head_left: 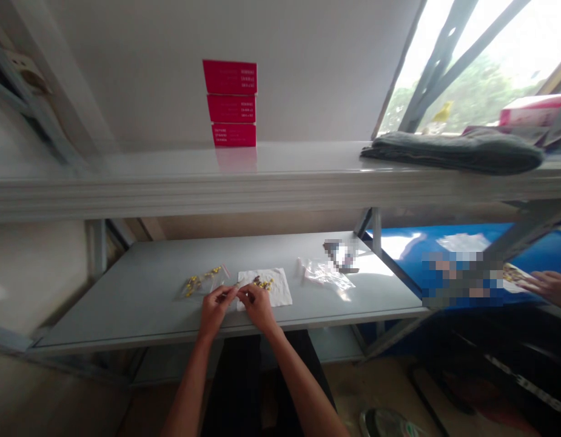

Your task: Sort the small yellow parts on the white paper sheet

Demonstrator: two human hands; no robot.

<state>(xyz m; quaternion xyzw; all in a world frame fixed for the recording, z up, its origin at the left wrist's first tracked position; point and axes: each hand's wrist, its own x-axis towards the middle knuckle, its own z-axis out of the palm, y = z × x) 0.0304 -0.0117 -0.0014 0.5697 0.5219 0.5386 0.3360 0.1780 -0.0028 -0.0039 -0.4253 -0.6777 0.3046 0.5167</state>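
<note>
My left hand (217,303) and my right hand (257,303) meet fingertip to fingertip over the near left part of a white cloth (281,287). Both are closed in a pinch; whatever they hold between them is too small to make out. On the cloth, just beyond my right hand, lies a little heap of gold and dark brown pieces (264,283). Left of my hands, a clear plastic bag (216,279) rests on the grey table, with more gold pieces (196,283) in or beside it.
Clear zip bags (325,274) lie right of the cloth, near a blurred-out item (341,255). Three red boxes (232,103) are stacked on the shelf (307,159) above, with a folded grey cloth (453,152) to their right. Another person's hand (550,285) shows at a blue table (398,243).
</note>
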